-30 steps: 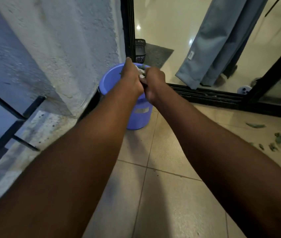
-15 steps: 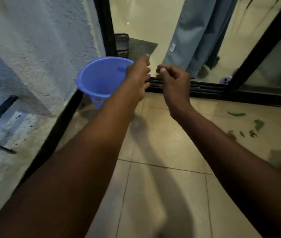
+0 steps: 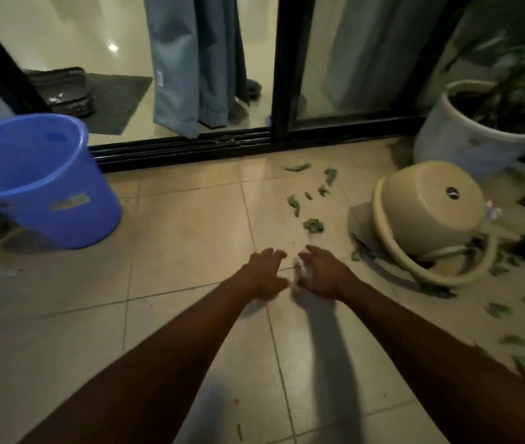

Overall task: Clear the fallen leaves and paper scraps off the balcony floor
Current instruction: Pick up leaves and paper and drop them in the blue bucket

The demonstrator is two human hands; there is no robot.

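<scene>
**Both hands empty over floor**

Left hand (image 3: 264,270) and right hand (image 3: 322,274) are side by side, low over the balcony floor (image 3: 190,251), fingers spread and loosely bent, gripping nothing. A pale blur lies between them; cannot tell what it is. Leaves (image 3: 313,225) lie just ahead of the right hand, with more around the overturned beige basin (image 3: 430,203). The blue bucket (image 3: 40,184) stands well apart, far left.
</scene>
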